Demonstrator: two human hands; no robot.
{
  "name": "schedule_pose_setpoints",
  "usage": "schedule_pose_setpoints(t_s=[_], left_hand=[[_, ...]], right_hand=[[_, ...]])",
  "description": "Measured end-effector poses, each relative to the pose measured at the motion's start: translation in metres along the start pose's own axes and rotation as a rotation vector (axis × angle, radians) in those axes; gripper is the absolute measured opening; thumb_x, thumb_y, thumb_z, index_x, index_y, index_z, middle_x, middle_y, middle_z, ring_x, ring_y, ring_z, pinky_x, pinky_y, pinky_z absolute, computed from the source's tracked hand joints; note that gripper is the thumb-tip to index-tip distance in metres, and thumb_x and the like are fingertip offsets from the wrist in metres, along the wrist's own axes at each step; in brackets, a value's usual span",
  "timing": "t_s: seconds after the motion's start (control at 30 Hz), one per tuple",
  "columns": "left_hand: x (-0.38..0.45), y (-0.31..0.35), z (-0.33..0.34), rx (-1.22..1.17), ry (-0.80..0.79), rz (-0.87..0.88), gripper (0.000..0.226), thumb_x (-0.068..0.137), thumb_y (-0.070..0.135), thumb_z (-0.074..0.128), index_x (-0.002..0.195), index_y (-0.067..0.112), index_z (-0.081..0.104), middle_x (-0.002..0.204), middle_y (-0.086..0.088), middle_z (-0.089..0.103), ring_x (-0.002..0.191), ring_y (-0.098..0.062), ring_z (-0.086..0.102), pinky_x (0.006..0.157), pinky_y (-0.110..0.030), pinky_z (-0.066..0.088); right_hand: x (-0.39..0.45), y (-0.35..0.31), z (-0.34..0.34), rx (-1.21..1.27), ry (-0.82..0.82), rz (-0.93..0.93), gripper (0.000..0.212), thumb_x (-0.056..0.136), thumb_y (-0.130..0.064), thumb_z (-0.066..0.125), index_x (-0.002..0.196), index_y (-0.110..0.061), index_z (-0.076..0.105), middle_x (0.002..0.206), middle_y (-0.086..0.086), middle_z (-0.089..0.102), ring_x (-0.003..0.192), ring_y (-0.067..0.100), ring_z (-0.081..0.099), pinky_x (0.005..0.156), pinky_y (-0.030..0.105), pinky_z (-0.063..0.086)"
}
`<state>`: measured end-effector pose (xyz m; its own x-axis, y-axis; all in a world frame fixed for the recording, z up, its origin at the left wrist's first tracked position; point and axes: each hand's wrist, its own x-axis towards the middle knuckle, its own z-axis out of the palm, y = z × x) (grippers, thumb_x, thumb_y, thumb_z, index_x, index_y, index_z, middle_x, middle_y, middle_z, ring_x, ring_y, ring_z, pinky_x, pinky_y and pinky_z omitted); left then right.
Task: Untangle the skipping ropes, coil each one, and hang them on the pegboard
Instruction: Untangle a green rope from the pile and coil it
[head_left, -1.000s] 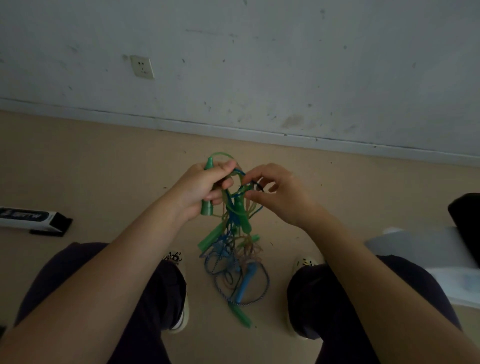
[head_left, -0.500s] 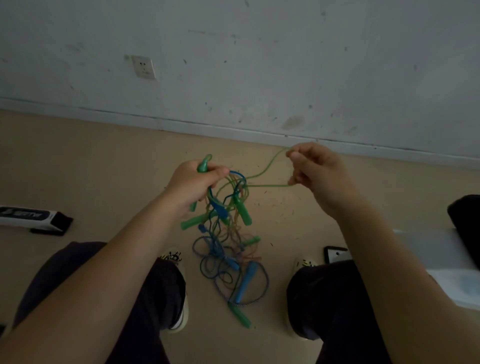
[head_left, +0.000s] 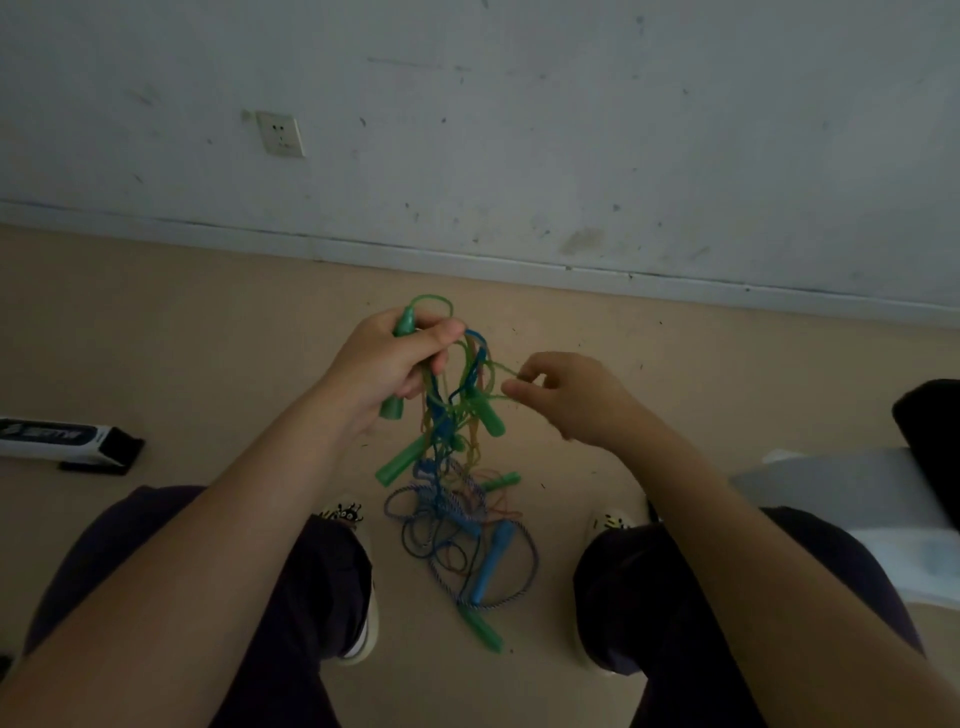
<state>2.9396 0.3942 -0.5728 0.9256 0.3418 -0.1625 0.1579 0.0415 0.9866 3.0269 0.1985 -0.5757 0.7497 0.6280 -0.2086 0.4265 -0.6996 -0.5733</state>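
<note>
Below the left hand (head_left: 387, 364), tangled ropes (head_left: 452, 467) hang.

Left hand (head_left: 387, 364) grips a green handle (head_left: 399, 364) above the tangled ropes (head_left: 457, 467); right hand (head_left: 566, 397) pinches a green strand (head_left: 496, 368).

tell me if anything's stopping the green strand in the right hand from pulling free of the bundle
Yes. The green strand pinched by the right hand runs back into the tangle, crossing blue and orange cords below the left hand, which grips a green handle. Those loops block it.
</note>
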Motion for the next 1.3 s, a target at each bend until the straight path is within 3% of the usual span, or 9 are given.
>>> schedule_pose_setpoints(t_s=[0.13,0.27,0.37,0.47,0.67,0.77,0.97,1.13,1.3], left_hand=[[0.003,-0.006,-0.001,0.084,0.088,-0.028,0.014,0.094,0.021,0.067,0.086,0.011,0.067,0.058,0.0,0.058,0.037,-0.01,0.034,0.039,-0.022,0.028],[0.009,-0.014,-0.009,0.228,0.24,-0.094,0.024,0.093,0.028,0.069,0.075,0.012,0.066,0.056,0.002,0.058,0.043,-0.015,0.039,0.044,-0.024,0.032],[0.009,-0.012,-0.008,0.151,0.223,-0.082,0.016,0.092,0.026,0.07,0.083,0.013,0.069,0.057,0.002,0.058,0.042,-0.011,0.041,0.042,-0.021,0.033],[0.005,-0.007,-0.004,0.084,0.153,-0.05,0.013,0.091,0.023,0.072,0.097,0.011,0.07,0.06,0.001,0.057,0.043,-0.007,0.042,0.04,-0.019,0.032],[-0.001,-0.001,-0.004,0.049,-0.035,-0.01,0.025,0.091,0.024,0.07,0.108,0.006,0.07,0.057,0.006,0.054,0.043,-0.006,0.037,0.039,-0.016,0.029],[-0.003,-0.001,-0.001,0.066,-0.115,0.006,0.024,0.092,0.024,0.069,0.108,0.005,0.069,0.057,0.006,0.052,0.045,-0.008,0.035,0.038,-0.017,0.028],[0.004,-0.012,0.0,0.21,0.101,-0.013,0.017,0.09,0.024,0.072,0.098,0.01,0.072,0.054,0.007,0.055,0.041,-0.007,0.04,0.04,-0.02,0.031],[0.009,-0.018,-0.003,0.366,0.312,-0.028,0.008,0.09,0.028,0.072,0.085,0.023,0.071,0.066,0.003,0.062,0.051,-0.009,0.049,0.049,-0.026,0.036],[0.019,-0.021,-0.017,0.295,0.485,-0.063,0.01,0.089,0.029,0.072,0.081,0.024,0.068,0.066,0.002,0.063,0.056,-0.017,0.053,0.054,-0.027,0.04]], right_hand=[[0.005,-0.001,-0.002,0.054,0.245,-0.137,0.025,0.094,-0.039,0.061,0.078,-0.022,0.073,0.083,-0.003,0.055,0.076,0.008,0.05,0.067,0.026,0.039],[0.002,0.002,-0.019,0.56,0.495,-0.169,0.017,0.096,-0.022,0.062,0.084,-0.025,0.073,0.08,-0.006,0.071,0.081,0.006,0.066,0.082,0.02,0.051],[-0.001,0.003,-0.024,0.669,0.365,-0.089,0.02,0.1,-0.015,0.054,0.096,-0.019,0.074,0.061,-0.002,0.057,0.054,0.013,0.055,0.057,0.029,0.049],[-0.004,0.004,-0.024,0.42,0.123,0.001,0.023,0.097,-0.016,0.052,0.098,-0.021,0.074,0.057,-0.002,0.045,0.049,0.012,0.039,0.047,0.028,0.036],[-0.006,-0.001,-0.017,0.376,-0.018,0.076,0.02,0.093,-0.025,0.057,0.108,-0.013,0.063,0.081,0.006,0.071,0.064,0.026,0.068,0.075,0.045,0.059],[-0.004,-0.003,-0.01,0.415,-0.023,0.056,0.033,0.091,-0.036,0.066,0.117,-0.018,0.057,0.085,0.006,0.071,0.064,0.023,0.067,0.071,0.04,0.057],[0.005,-0.001,-0.002,0.1,-0.026,0.066,0.019,0.086,-0.044,0.071,0.088,-0.026,0.066,0.087,-0.006,0.063,0.081,0.013,0.058,0.068,0.028,0.043],[0.009,0.006,-0.013,0.216,0.299,0.048,0.014,0.094,-0.025,0.064,0.095,-0.017,0.075,0.089,-0.002,0.067,0.073,0.007,0.053,0.061,0.015,0.041],[0.004,0.015,-0.038,0.688,0.753,0.103,0.017,0.097,-0.009,0.051,0.084,-0.01,0.062,0.061,0.002,0.053,0.051,0.012,0.052,0.055,0.03,0.046]])
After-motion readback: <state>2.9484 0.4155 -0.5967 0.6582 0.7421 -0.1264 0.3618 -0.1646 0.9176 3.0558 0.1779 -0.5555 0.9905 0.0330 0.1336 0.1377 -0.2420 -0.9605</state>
